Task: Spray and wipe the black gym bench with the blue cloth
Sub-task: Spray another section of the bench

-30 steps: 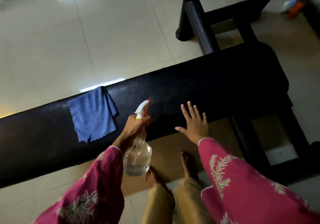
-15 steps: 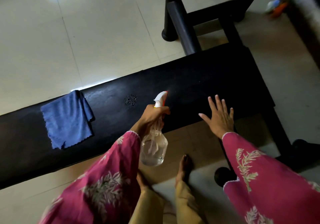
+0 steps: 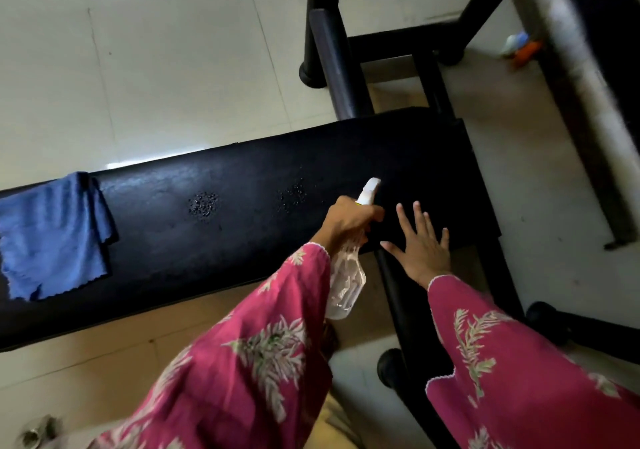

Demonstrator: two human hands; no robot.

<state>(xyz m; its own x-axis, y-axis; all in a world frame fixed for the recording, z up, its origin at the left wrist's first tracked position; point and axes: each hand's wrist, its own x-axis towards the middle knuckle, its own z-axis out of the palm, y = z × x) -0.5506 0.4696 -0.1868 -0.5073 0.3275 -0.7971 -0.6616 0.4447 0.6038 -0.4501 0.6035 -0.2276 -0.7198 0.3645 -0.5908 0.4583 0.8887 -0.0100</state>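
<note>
The black gym bench [image 3: 242, 240] runs across the view from the left edge to the right of centre. Two patches of spray droplets [image 3: 203, 203] sit on its top. A blue cloth [image 3: 52, 233] lies flat on the bench at the far left. My left hand [image 3: 346, 223] grips a clear spray bottle [image 3: 344, 282] with a white nozzle pointing at the bench's right part. My right hand [image 3: 422, 244] hovers with fingers spread over the bench's right end, just right of the bottle.
Black frame tubes [image 3: 332, 64] of the bench rise behind its right end, and more legs [image 3: 405, 310] pass below my right hand. A grey bar [image 3: 568, 77] slants at the far right. A small white and orange object [image 3: 519, 48] lies on the tiled floor.
The spray bottle and both hands have moved right along the bench. A second patch of droplets has appeared to the right of the first. The cloth has not moved on the bench.
</note>
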